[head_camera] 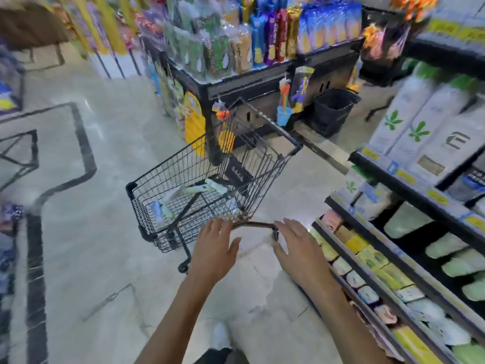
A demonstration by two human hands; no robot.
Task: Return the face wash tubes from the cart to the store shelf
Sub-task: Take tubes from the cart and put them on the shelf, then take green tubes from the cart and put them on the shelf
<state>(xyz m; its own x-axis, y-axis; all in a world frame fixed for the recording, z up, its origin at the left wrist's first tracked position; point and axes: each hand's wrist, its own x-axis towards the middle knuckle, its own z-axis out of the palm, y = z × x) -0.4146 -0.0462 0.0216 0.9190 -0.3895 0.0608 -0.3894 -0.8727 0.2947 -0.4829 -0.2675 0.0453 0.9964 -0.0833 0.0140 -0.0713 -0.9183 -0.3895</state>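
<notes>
step: cart being positioned, no tube taken yet | left hand and right hand spread over cart handle, holding nothing | face wash tubes lie in basket at 11 o'clock | next: reach in, grip one tube; carry to store shelf at 3 o'clock

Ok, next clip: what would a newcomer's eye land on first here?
Most likely the black wire cart in mid-aisle, with a few pale face wash tubes lying in its basket. Next, the two hands, left hand and right hand, open at the cart's handle. Then the store shelf of pale products along the right.
</notes>
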